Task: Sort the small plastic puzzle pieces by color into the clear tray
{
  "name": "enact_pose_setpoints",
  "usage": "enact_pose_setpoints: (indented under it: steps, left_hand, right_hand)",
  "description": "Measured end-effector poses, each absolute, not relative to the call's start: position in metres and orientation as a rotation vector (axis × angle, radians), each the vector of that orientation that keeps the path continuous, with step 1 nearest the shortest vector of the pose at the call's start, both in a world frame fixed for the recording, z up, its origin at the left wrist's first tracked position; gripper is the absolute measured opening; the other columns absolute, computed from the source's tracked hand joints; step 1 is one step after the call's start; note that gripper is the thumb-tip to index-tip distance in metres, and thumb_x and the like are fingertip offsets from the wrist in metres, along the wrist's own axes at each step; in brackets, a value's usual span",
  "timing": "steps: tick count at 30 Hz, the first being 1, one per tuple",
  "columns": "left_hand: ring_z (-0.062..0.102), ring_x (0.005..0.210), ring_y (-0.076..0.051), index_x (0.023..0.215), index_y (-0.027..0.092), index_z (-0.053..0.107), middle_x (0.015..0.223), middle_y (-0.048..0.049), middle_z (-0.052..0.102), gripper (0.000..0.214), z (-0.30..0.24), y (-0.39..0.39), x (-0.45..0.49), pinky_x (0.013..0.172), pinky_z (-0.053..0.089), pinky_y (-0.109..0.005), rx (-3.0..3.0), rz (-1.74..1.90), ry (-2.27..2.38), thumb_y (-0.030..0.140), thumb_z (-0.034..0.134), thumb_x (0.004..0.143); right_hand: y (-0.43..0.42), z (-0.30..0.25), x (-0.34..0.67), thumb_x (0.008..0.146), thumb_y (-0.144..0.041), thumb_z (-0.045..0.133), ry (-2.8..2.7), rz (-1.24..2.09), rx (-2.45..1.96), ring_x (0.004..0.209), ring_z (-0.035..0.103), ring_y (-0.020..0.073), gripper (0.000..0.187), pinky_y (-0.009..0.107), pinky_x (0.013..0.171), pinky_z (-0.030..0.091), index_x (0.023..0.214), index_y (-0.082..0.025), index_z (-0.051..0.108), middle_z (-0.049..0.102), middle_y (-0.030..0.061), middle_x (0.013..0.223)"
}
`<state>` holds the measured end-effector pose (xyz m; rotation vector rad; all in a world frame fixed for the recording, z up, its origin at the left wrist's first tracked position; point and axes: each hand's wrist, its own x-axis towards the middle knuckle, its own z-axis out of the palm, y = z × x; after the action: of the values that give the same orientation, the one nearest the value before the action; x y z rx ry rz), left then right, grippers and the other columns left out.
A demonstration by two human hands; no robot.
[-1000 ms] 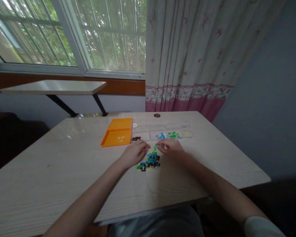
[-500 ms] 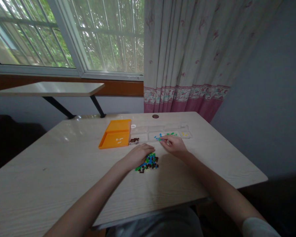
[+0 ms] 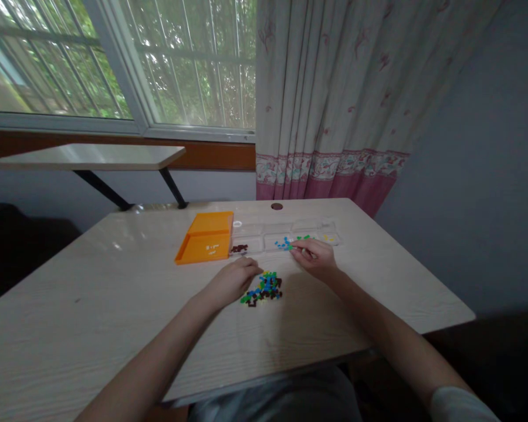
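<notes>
At the near edge of the clear tray (image 3: pixel 308 223), the right hand (image 3: pixel 315 258) had come up from the pile of coloured pieces (image 3: pixel 264 288), its grip pinched closed by the green compartment; whether it held a piece could not be told. The left hand (image 3: pixel 232 279) stayed beside the pile on the counter (image 3: pixel 114 305), and its grip could not be made out.

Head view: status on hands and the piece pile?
Left hand curled beside mixed-colour piece pile. Right hand at clear sorting tray, grip unclear. No obstruction; orange tray apart, left.
</notes>
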<state>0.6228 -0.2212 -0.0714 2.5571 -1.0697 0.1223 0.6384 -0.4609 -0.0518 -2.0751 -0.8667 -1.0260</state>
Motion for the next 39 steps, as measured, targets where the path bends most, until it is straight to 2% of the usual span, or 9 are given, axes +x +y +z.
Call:
enact_pose_setpoints:
  steps: [10,22,30,39]
  left_hand:
    - [0.052,0.094,-0.017,0.107,0.019,0.056,0.097,-0.0060,0.058,0.034,-0.064,-0.215,0.623,0.084,0.041,-0.028,2.637,0.146,-1.046,0.010,0.041,0.077]
    - [0.055,0.085,-0.018,0.095,0.018,0.060,0.090,-0.0076,0.059,0.024,-0.060,-0.213,0.621,0.074,0.043,-0.028,2.778,0.145,-0.942,0.024,0.041,0.082]
    - [0.054,0.091,-0.019,0.102,0.018,0.056,0.095,-0.0085,0.058,0.027,-0.061,-0.213,0.621,0.078,0.043,-0.030,2.786,0.138,-0.879,0.024,0.043,0.080]
    - [0.055,0.084,-0.019,0.088,0.017,0.058,0.087,-0.0075,0.058,0.019,-0.058,-0.214,0.619,0.072,0.043,-0.028,2.808,0.132,-0.827,0.027,0.044,0.081]
  right_hand:
    - [-0.464,-0.049,0.638,0.076,-0.023,0.056,-0.891,-1.116,-2.029,0.044,0.046,0.0065,0.012,0.019,0.051,0.040,0.082,-0.019,0.065,0.060,-0.0022,0.056]
    - [-0.467,-0.051,0.637,0.077,-0.028,0.054,-0.838,-1.106,-2.092,0.044,0.048,0.0078,0.015,0.021,0.051,0.041,0.081,-0.021,0.067,0.060,-0.0014,0.052]
    - [-0.465,-0.046,0.635,0.078,-0.025,0.054,-0.895,-1.125,-2.073,0.045,0.049,0.0080,0.014,0.021,0.052,0.040,0.079,-0.020,0.067,0.060,-0.0012,0.052]
    - [-0.494,-0.044,0.655,0.079,-0.028,0.053,-0.840,-0.984,-2.232,0.053,0.050,0.0098,0.018,0.022,0.055,0.040,0.086,-0.018,0.066,0.061,0.0014,0.062]
